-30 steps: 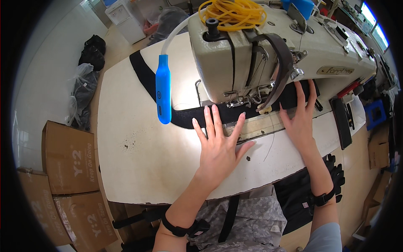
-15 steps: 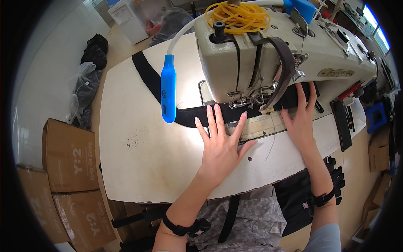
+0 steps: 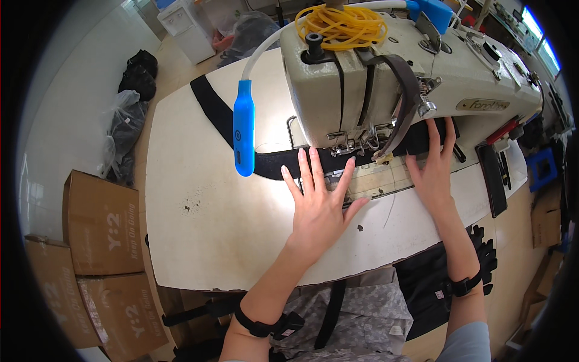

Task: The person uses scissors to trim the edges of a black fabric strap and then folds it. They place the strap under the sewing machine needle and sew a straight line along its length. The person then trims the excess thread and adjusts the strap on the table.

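Note:
A long black fabric strap (image 3: 214,108) runs across the table and under the presser foot (image 3: 345,148) of a cream sewing machine (image 3: 322,96). My left hand (image 3: 319,205) lies with fingers spread, its fingertips on the strap just left of the foot. Farther right, my right hand (image 3: 433,175) rests its stretched fingers on the strap's wider end, beneath the machine's arm. Neither hand grips anything. Part of the strap is hidden behind the blue lamp (image 3: 244,130) and under the foot. A loose thread (image 3: 393,193) trails between my hands.
Yellow cord (image 3: 342,25) lies coiled on top of the machine. The white table (image 3: 199,253) has a curved left edge, with cardboard boxes (image 3: 102,223) beside it. A black flat case (image 3: 491,181) sits at the right edge. Black fabric pieces (image 3: 431,289) hang below the front edge.
The strap near my left hand sits very slightly farther up, and the whole picture has shifted a little. Both hands keep nearly the same spread pose on the strap.

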`<move>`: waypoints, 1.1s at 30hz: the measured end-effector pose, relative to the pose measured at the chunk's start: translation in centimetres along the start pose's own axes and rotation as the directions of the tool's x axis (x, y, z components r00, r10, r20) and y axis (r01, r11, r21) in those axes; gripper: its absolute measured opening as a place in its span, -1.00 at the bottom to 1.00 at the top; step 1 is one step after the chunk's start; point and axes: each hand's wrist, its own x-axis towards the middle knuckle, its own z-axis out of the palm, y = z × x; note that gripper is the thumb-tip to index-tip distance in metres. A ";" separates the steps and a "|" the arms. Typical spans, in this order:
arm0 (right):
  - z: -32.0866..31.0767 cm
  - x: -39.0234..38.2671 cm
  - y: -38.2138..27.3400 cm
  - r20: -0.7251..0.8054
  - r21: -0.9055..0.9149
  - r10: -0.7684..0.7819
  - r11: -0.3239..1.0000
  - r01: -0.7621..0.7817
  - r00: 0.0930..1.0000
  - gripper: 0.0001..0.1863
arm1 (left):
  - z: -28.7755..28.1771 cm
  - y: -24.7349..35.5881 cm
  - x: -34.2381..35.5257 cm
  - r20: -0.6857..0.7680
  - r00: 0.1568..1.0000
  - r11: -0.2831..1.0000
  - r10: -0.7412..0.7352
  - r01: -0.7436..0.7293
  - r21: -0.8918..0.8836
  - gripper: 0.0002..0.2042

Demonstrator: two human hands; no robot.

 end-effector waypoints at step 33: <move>-0.1 0.3 0.2 -0.028 -0.020 0.007 1.000 -0.008 1.000 -0.16 | 0.4 -0.1 0.6 -0.033 0.999 0.999 -0.029 0.029 -0.013 -0.38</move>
